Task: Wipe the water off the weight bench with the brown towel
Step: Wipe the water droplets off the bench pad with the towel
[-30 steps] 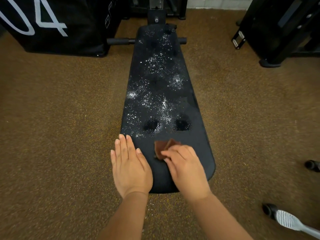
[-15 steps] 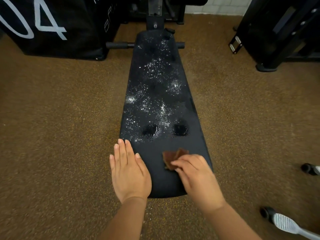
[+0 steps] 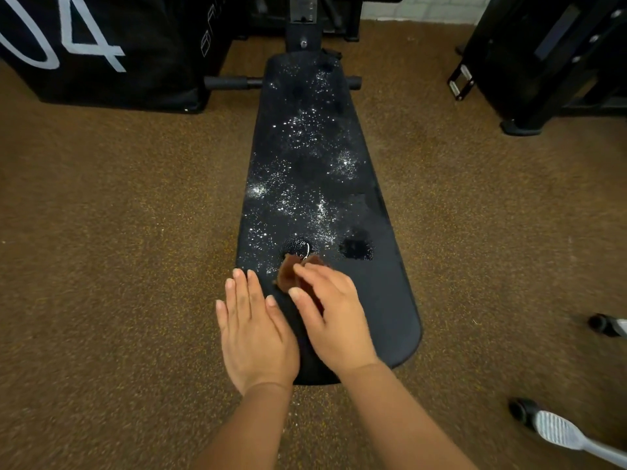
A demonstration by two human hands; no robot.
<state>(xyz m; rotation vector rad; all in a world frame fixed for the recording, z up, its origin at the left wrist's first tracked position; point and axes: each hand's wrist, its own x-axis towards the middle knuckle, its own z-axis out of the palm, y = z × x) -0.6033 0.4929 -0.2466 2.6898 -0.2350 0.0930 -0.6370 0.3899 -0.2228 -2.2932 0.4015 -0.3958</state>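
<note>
Your right hand (image 3: 334, 313) presses the brown towel (image 3: 288, 274) flat onto the weight bench (image 3: 380, 300), near the bench's close end and toward its left side; your fingers are spread loosely over the cloth, holding it down rather than pinching it, and only a crumpled edge of it shows beyond your fingertips. Your left hand (image 3: 252, 334) lies flat on the bench's near left edge, just beside the towel, fingers straight and close together, gripping nothing.

Just past the towel on the bench sit two dark wet patches, one (image 3: 298, 247) touching the cloth's far edge, the other (image 3: 356, 247) to its right. Beyond them, water droplets (image 3: 305, 171) glitter across the middle and far part of the pad. The strip of pad nearest you looks dull and free of droplets.

Left of the bench's far end stands a black box with large white numerals (image 3: 95, 45), close to a padded crossbar (image 3: 234, 83). Right of the far end is a dark equipment frame (image 3: 543, 62). Right of the near end, a grey ribbed handle (image 3: 559, 434) lies on the floor. The bench stands on brown speckled flooring (image 3: 118, 266), with pale wall tiles (image 3: 441, 8) behind it.
</note>
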